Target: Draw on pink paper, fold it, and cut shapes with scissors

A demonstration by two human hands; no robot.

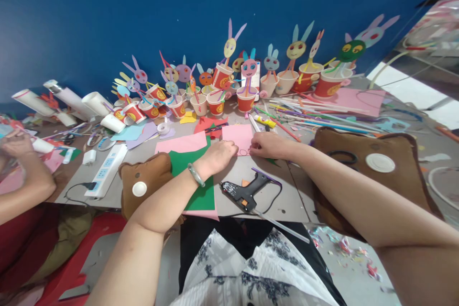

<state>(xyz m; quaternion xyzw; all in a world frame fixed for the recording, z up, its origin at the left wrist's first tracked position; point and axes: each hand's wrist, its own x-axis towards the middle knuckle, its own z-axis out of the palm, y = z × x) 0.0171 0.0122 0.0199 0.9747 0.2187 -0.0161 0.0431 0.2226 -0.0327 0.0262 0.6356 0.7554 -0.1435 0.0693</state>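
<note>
A small square sheet of pink paper (236, 133) lies on the table in front of me, with several circles drawn along its lower edge. My left hand (221, 154) has its fingers curled at the paper's lower left corner. At the lower right edge, my right hand (266, 145) is closed with fingertips pinching the sheet. Just below the hands rests a black hot glue gun (247, 192) with a clear glue stick out of its back. Under my left forearm are a green sheet (202, 192) and another pink sheet (181, 142).
Paper cups with bunny-faced figures (247, 100) line the wall. Colored pipe cleaners (322, 117) lie at the right. Brown cushions (401, 186) sit under my right arm and at left. A power strip (106, 172) and another person's arm (27, 177) are further left.
</note>
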